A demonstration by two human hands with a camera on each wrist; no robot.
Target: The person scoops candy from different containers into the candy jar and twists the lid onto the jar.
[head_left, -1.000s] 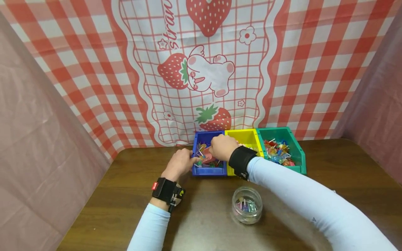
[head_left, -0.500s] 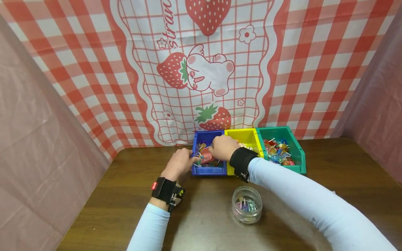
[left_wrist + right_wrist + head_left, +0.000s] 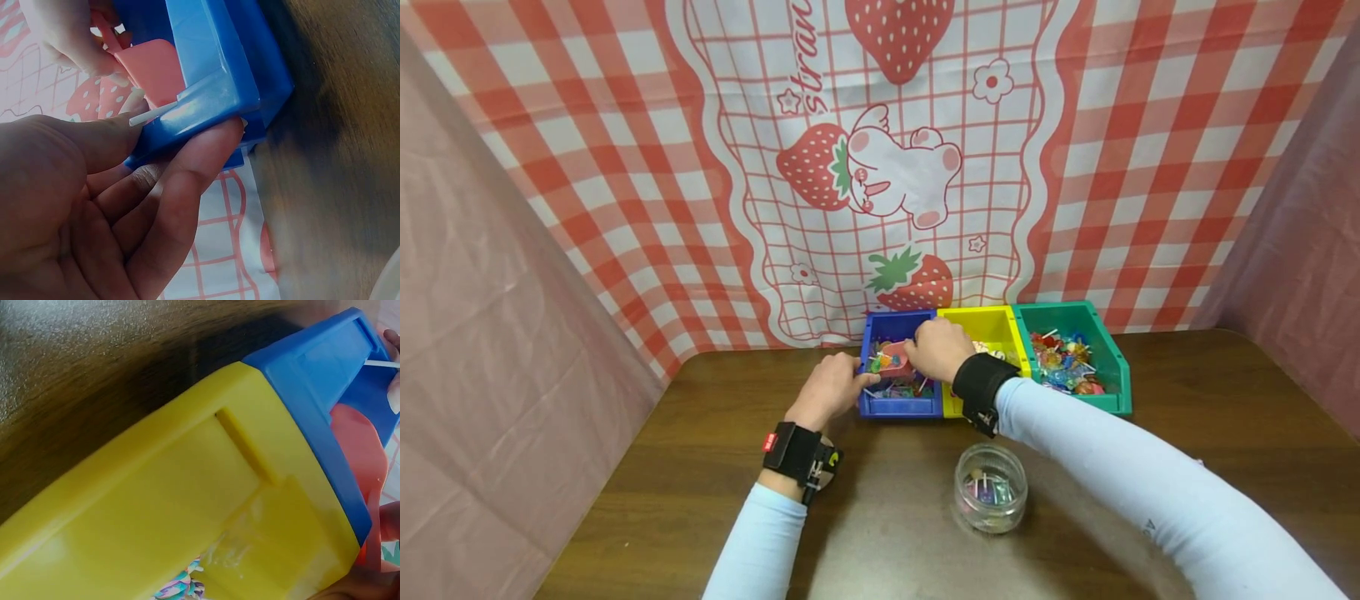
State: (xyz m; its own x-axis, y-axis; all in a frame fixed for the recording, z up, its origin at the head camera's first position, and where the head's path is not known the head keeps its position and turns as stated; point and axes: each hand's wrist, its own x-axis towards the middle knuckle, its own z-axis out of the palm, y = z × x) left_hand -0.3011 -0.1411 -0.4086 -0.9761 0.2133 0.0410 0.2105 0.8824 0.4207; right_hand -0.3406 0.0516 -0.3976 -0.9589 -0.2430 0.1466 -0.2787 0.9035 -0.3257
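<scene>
My left hand (image 3: 827, 390) grips the left wall of the blue bin (image 3: 901, 408), thumb over the rim and fingers outside. A white stick (image 3: 153, 114) pokes over that rim beside the thumb. Above the bin's right side, my right hand (image 3: 938, 350) holds a pink scoop (image 3: 150, 69) by its handle. Several colourful candies (image 3: 887, 361) lie in the scoop, and more lollipops (image 3: 902, 390) lie beneath it in the bin.
A yellow bin (image 3: 973, 315) and a green bin (image 3: 1116, 367) with candies stand to the right of the blue one. In front is a clear round jar (image 3: 991, 523) holding some candies. A checked cloth (image 3: 1120, 167) hangs behind the table.
My right hand has raised and levelled the scoop, shifting slightly back and right; candies now show in it. The left hand has stayed at the bin's wall.
</scene>
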